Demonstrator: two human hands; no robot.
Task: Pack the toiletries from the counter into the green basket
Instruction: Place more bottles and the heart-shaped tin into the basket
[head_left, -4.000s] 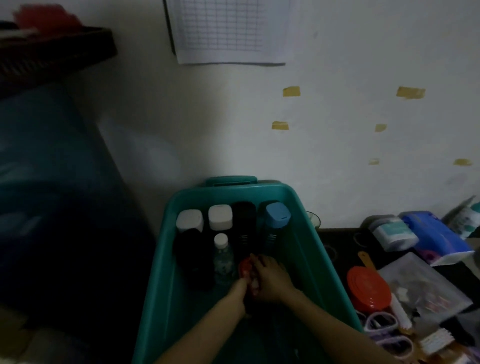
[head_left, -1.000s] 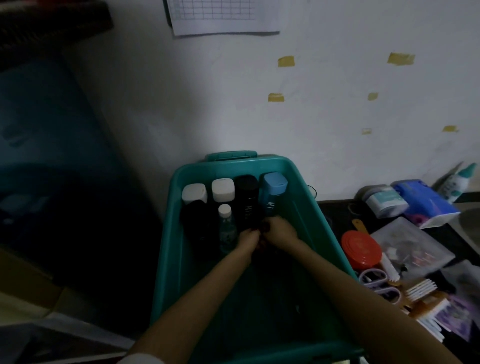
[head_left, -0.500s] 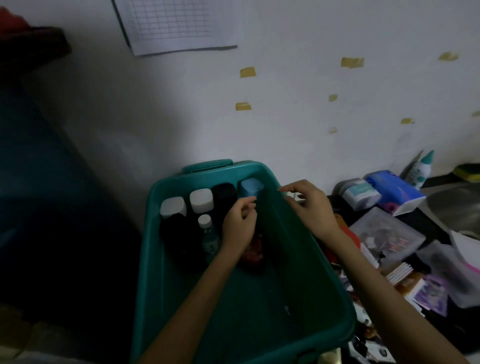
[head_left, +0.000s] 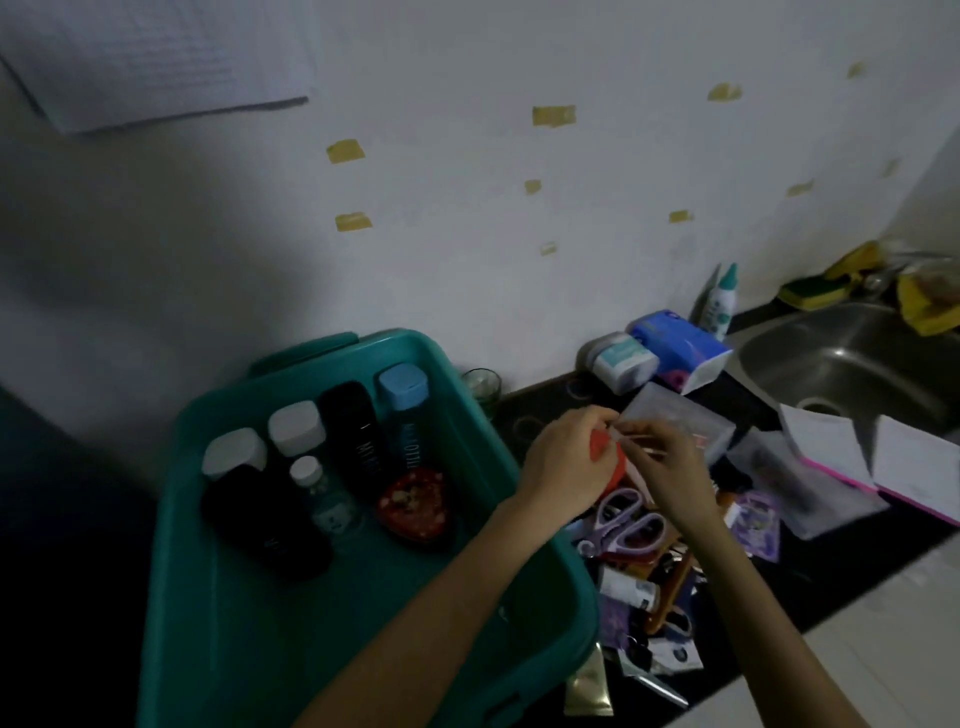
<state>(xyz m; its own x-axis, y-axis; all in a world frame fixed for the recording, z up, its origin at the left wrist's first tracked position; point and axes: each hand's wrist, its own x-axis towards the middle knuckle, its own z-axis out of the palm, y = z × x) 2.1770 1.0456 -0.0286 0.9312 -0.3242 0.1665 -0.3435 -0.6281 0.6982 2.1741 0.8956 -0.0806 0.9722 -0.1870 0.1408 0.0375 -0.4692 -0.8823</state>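
Seen from above in dim light: a green basket (head_left: 270, 649) stands at the left end of a dark counter (head_left: 545, 410), against a white wall. At its far end a row of bottles (head_left: 348, 431) stands upright, with a red heart-shaped tin (head_left: 415, 506) just in front of them; the near half is bare. Both hands meet over the counter, just right of the basket's rim. The left hand (head_left: 563, 470) has its fingers curled round a red round tub (head_left: 602, 457). The right hand (head_left: 672, 470) pinches a thin white stick (head_left: 636, 441) between thumb and fingertips; what it is cannot be told. Purple scissors (head_left: 626, 522) and a heap of small packets lie below the hands, a clear box (head_left: 680, 421) just behind. To do this well, keep the tub level and firmly held, lift clear of the clutter, and set it flat beside the tin rather than dropping it against the bottles.
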